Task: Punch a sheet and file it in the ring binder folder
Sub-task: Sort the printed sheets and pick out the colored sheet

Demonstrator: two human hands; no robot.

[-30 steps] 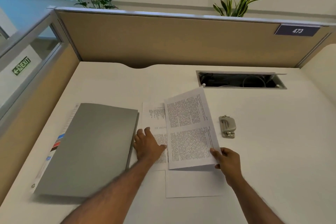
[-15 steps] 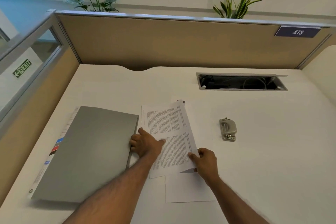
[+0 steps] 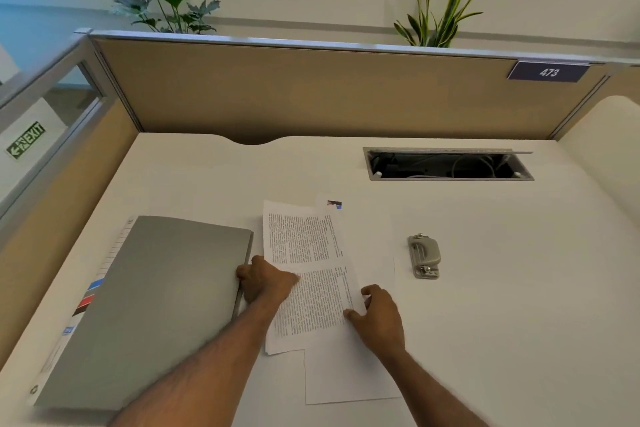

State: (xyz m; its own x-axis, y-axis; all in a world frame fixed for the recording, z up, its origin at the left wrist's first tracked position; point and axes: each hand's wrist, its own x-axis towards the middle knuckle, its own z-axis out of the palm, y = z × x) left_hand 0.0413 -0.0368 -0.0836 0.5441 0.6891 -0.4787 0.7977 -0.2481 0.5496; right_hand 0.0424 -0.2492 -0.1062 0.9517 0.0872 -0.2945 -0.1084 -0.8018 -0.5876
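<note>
Item one, the printed sheet (image 3: 304,274): it lay flat and slightly askew on the desk (image 3: 519,322), topmost of a loose spread of paper, just right of the ring binder, and unpunched as far as its margins showed. Item two, your right hand (image 3: 379,317): it rested at the sheet's right edge toward the lower corner, fingers loosely spread, thumb tip on the margin, clasping nothing. I judge it was there to steady the page or slide it off the pile. Item three, your left hand (image 3: 266,282): curled like a fist at the free edge of the binder's cover and partly over the sheet's left margin. The fingertips were hidden, so I cannot tell whether they had hooked under the cover. Item four, the ring binder (image 3: 152,305): grey, closed, lying flat at the left, coloured markings along its left side, its opening edge turned toward the paper, probably so a punched page could go straight in. Item five, the hole punch (image 3: 424,256): alone to the right, just beyond the paper's right edge, well apart from both hands, untouched. Item six, blank sheets (image 3: 349,374): under the printed one, one reaching toward you. By my reading the punching had not begun, and the sheet would first have to travel right to the punch.
</note>
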